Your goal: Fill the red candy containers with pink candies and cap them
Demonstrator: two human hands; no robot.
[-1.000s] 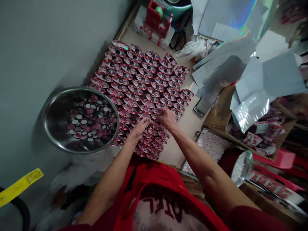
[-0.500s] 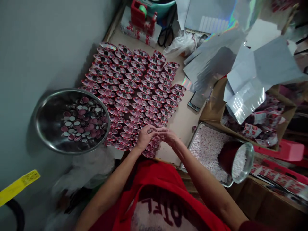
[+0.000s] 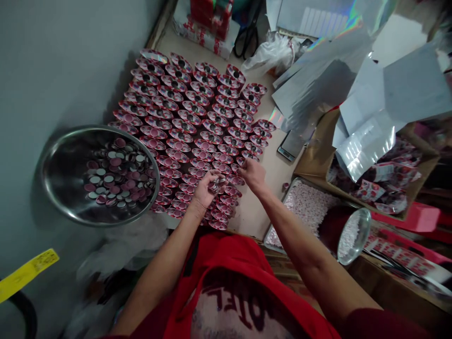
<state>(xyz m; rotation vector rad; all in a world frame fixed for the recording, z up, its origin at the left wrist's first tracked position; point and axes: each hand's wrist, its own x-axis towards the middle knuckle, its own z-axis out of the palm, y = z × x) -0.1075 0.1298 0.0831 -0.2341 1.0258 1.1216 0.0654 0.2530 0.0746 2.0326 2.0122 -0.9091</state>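
Rows of upright red-and-pink printed pouches [image 3: 183, 136] stand packed together on the table, their tops gaping in oval openings. Pink round discs sit in the openings of the nearer pouches; the farther openings look dark. My left hand [image 3: 205, 189] is over the near rows, its fingers curled round several small round discs [image 3: 213, 186]. To its right my right hand [image 3: 253, 173] is closed in a pinch at a pouch on the right side of the rows; what its fingertips hold, if anything, is hidden. A steel bowl [image 3: 46, 181] at left contains many pink and silvery discs [image 3: 120, 181].
Right of the pouches are a small flat scale [image 3: 288, 145], a tray of pale pellets [image 3: 303, 200] with a tilted glass bowl [image 3: 363, 226] on it, and a cardboard box [image 3: 312, 157] of packets under silvery sheets [image 3: 363, 136]. Scissors [image 3: 247, 43] lie at the back.
My right hand has moved away from my left hand, forward and right to the pouches. The left hand has shifted slightly left, and the discs in it now show. The view has shifted slightly.
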